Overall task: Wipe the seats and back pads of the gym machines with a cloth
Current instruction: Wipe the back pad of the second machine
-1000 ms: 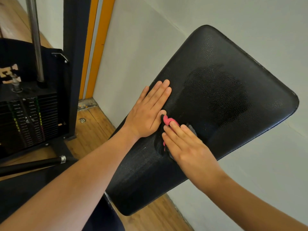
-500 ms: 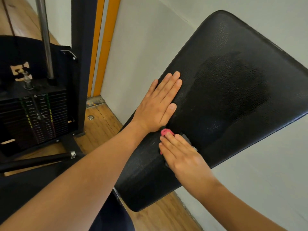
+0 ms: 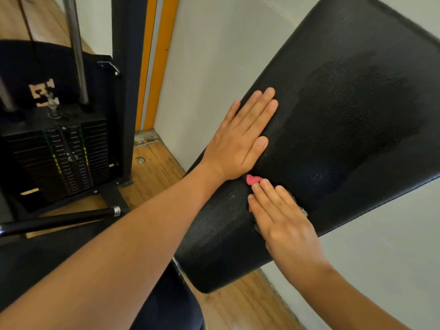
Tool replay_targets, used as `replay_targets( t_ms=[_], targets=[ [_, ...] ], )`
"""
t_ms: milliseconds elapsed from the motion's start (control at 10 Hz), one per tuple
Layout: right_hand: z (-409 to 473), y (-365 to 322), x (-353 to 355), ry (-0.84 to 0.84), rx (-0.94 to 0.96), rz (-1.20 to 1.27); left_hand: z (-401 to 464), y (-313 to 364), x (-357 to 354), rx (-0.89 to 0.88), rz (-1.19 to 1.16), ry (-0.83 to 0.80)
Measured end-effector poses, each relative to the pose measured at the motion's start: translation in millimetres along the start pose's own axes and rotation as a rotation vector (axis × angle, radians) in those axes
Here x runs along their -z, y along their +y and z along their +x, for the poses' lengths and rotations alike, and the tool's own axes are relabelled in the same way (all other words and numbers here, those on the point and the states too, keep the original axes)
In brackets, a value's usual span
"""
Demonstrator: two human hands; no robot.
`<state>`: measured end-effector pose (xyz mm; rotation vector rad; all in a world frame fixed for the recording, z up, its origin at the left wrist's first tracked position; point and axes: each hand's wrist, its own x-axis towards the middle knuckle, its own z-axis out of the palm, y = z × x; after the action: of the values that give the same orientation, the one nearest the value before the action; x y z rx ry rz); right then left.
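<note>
Pressing flat on a tilted black back pad (image 3: 345, 129), the left hand (image 3: 240, 139) lies with fingers straight and close together near the pad's left edge. Just below it, the right hand (image 3: 281, 217) lies with straight fingers on a small cloth (image 3: 252, 179), holding it against the pad; a pink corner shows past the fingertips and a grey edge at the far side. Neither grip curls around anything. A weight stack (image 3: 62, 160) stands at left on the wooden floor (image 3: 154, 170), beside a pale wall (image 3: 214, 79).
</note>
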<state>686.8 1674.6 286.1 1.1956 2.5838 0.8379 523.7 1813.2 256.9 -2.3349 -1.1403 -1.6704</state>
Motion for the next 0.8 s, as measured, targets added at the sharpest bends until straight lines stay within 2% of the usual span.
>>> replay_targets(
  t_ms=[200, 300, 400, 500, 600, 700, 800],
  targets=[
    [3, -36, -23, -0.09, 0.119, 0.036, 1, 3, 2, 0.001, -0.001, 0.002],
    [7, -30, -9, -0.01, 0.096, 0.105, 1, 2, 1, 0.005, -0.005, -0.002],
    [13, -14, 16, 0.122, -0.005, 0.205, 1, 1, 1, 0.005, -0.003, 0.002],
    [15, -12, 15, 0.151, -0.038, 0.132, 1, 1, 0, 0.002, 0.0, 0.011],
    [6, -30, -16, 0.038, 0.042, 0.002, 0, 0, 0, -0.004, 0.0, 0.006],
    [3, -47, -36, -0.083, 0.083, -0.008, 1, 1, 0, -0.001, -0.008, 0.011],
    [7, -57, -41, -0.126, 0.12, 0.009, 1, 2, 0, 0.007, -0.022, 0.009]
  ],
)
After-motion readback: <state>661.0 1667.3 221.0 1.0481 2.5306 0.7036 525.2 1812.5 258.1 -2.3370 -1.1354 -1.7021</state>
